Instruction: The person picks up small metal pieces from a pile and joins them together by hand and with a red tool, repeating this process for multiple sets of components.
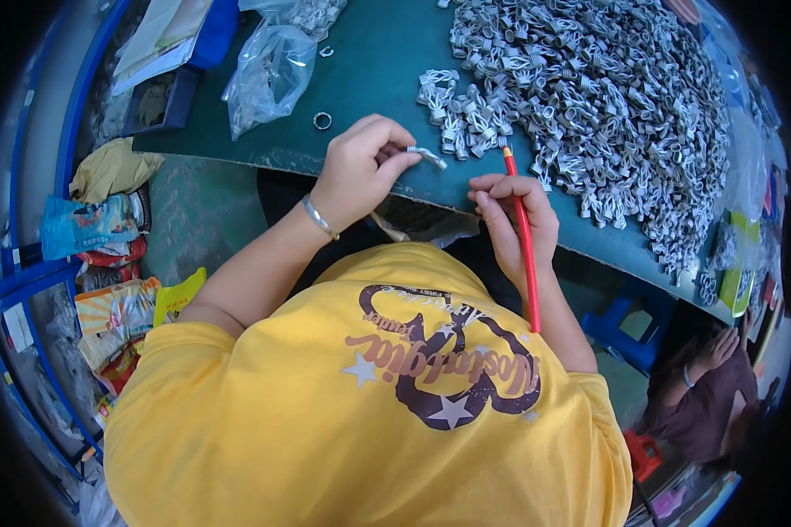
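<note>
Between the thumb and fingers of my left hand (pixel 359 171) is a small silver metal piece (pixel 430 158), held just over the near edge of the green table (pixel 369 88). A long red pencil-like stick (pixel 527 241) with a yellowish tip rests in my right hand (pixel 520 215). Its tip points up and away toward the table, and its other end lies along my right forearm. Past both hands spreads a large pile of silver metal pieces (pixel 589 97), with ribbed collars and looped parts. A smaller cluster (pixel 466 114) sits at its left side.
A lone metal ring (pixel 322 120) lies left of the pile, near a clear plastic bag (pixel 272 79). Papers (pixel 163 39) and a dark bin (pixel 163 98) are at the far left. Blue shelving with packets (pixel 88 228) stands left; a co-worker (pixel 703 395) sits right, near a blue stool (pixel 624 325).
</note>
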{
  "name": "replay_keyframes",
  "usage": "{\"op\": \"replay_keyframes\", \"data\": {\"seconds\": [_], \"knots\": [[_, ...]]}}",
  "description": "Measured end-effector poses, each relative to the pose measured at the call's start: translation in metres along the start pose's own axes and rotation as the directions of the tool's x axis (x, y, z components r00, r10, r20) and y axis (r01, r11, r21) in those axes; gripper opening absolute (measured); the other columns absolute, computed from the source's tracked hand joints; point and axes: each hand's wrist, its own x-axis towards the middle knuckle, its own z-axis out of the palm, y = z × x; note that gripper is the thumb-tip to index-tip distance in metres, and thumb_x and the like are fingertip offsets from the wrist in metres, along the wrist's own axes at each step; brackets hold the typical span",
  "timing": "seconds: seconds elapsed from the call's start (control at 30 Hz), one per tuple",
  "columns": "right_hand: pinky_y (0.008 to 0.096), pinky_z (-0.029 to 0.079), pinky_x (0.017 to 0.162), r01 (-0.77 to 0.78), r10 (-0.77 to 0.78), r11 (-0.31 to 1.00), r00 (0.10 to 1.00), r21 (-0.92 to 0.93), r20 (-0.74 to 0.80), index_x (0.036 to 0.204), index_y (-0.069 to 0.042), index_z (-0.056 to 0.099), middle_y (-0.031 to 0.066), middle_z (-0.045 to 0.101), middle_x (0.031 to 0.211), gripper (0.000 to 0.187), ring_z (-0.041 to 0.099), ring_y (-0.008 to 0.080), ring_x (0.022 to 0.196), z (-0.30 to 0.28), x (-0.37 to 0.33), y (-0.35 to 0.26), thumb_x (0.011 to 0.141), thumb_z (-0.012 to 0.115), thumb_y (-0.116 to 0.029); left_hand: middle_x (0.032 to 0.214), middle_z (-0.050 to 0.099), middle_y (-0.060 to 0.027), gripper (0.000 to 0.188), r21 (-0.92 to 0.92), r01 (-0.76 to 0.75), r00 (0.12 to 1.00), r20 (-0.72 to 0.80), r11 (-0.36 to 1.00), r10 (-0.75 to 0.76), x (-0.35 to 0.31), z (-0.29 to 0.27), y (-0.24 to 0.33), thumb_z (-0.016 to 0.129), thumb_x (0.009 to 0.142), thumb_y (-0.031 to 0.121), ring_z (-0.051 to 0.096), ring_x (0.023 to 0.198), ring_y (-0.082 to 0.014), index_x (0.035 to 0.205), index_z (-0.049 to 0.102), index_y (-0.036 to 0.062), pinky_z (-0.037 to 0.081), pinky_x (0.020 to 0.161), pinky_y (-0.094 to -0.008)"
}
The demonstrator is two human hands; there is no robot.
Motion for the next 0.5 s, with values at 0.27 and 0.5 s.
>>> {"op": "replay_keyframes", "data": {"seconds": [0.27, 0.5], "knots": [[0.0227, 0.050, 0.069, 0.041, -0.051, 0.988, 0.996, 0.148, 0.067, 0.090, -0.002, 0.047, 0.0137, 0.061, 0.095, 0.025, 0.059, 0.0115, 0.076, 0.009, 0.008, 0.002, 0.075, 0.065, 0.007, 0.089, 0.057, -0.0091, 0.016, -0.110, -0.251, 0.968, -0.035, 0.962, 0.249, -0.016, 0.005, 0.011, 0.067, 0.072, -0.007, 0.059, 0.080, -0.0110, 0.085, 0.058, -0.0025, 0.050, 0.065, -0.0203], [0.0233, 0.050, 0.070, 0.150, -0.157, 0.978, 0.987, 0.142, 0.040, 0.090, -0.002, 0.046, 0.0138, 0.060, 0.094, 0.029, 0.057, 0.0114, 0.075, 0.008, 0.010, -0.002, 0.073, 0.066, 0.009, 0.078, 0.060, -0.0056, 0.020, -0.359, 0.092, 0.994, 0.080, 0.929, -0.068, -0.019, 0.003, 0.016, 0.071, 0.070, -0.001, 0.059, 0.067, -0.0080, 0.089, 0.063, -0.0014, 0.048, 0.058, -0.0184]]}}
